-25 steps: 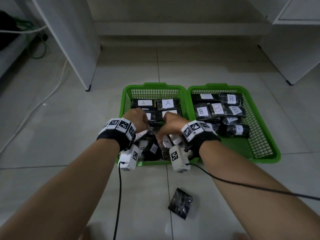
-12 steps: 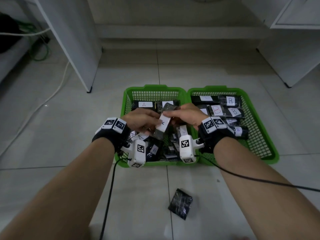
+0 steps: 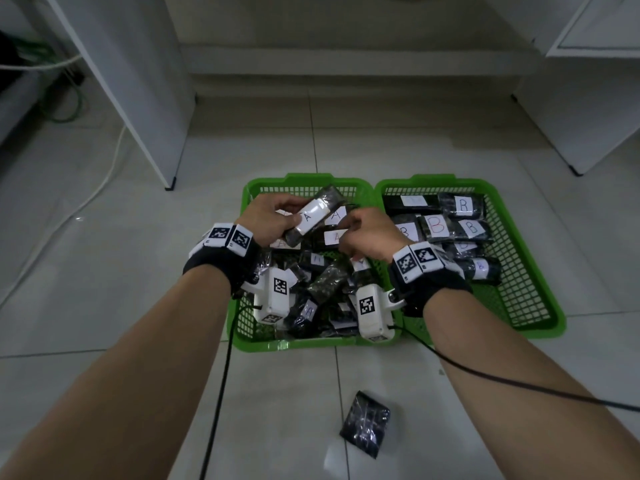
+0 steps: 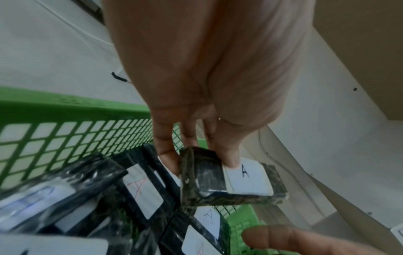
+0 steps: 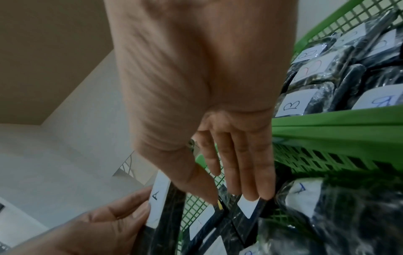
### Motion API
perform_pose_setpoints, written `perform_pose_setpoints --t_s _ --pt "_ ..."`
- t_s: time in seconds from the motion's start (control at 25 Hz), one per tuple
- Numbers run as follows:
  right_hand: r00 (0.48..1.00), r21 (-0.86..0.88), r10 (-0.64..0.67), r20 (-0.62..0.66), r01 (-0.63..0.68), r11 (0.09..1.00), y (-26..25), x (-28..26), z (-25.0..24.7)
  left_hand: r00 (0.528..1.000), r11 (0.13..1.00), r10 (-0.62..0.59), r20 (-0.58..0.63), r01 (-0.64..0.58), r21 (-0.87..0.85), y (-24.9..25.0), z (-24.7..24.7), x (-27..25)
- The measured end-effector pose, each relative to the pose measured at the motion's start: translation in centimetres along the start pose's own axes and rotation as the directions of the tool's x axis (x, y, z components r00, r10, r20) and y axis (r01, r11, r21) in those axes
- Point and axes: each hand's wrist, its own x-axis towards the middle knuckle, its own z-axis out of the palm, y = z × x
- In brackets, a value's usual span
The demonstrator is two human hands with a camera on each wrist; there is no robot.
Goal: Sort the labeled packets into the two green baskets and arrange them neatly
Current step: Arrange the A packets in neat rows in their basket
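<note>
Black packet labelled A (image 3: 313,216) is sitting clamped in my left hand (image 3: 266,220) above the left basket (image 3: 294,342); my right hand (image 3: 369,233) is reaching flat-fingered onto the A packets (image 3: 334,237) beside it.

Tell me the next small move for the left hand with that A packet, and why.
Probably lower the A packet into the far rows of the left basket, beside the flat A packets. The left hand grips it above that basket, label up, while the right hand's straight fingers rest on the laid packets; the right basket shows B labels.
</note>
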Motion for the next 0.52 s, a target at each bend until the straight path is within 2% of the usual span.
perform_pose_setpoints --t_s 0.08,0.16,0.24,0.32,0.4,0.48,0.52 --pt "0.992 -0.02 -0.07 -0.108 0.068 0.997 0.2 0.5 0.6 1.0 0.997 0.012 -0.006 -0.012 0.078 -0.2 -0.9 0.0" --pt "0.965 -0.076 -0.207 -0.162 0.197 0.977 -0.1 0.9 1.3 1.0 0.986 0.014 0.01 -0.015 0.167 -0.5 -1.6 0.1" --pt "0.932 -0.207 -0.346 -0.108 0.32 0.925 -0.7 1.4 1.9 0.999 0.973 0.001 0.05 -0.012 0.229 -1.0 -2.1 0.5" --pt "0.908 -0.362 -0.414 -0.064 0.365 0.858 -1.6 2.2 2.5 0.998 0.969 -0.009 0.06 -0.006 0.247 -1.2 -2.5 1.0" --pt "0.92 -0.449 -0.386 -0.068 0.317 0.835 -2.3 3.1 3.1 1.0 0.94 0.002 -0.014 0.002 0.342 -1.5 -2.9 1.5" --pt "0.949 -0.473 -0.309 -0.068 0.242 0.847 -2.5 4.3 3.7 0.994 0.902 0.043 -0.103 0.006 0.433 -1.7 -3.1 1.8" --pt "0.961 -0.475 -0.272 -0.054 0.215 0.854 -2.6 5.0 4.2 0.992 0.89 0.058 -0.109 -0.002 0.456 -1.8 -3.1 1.9"
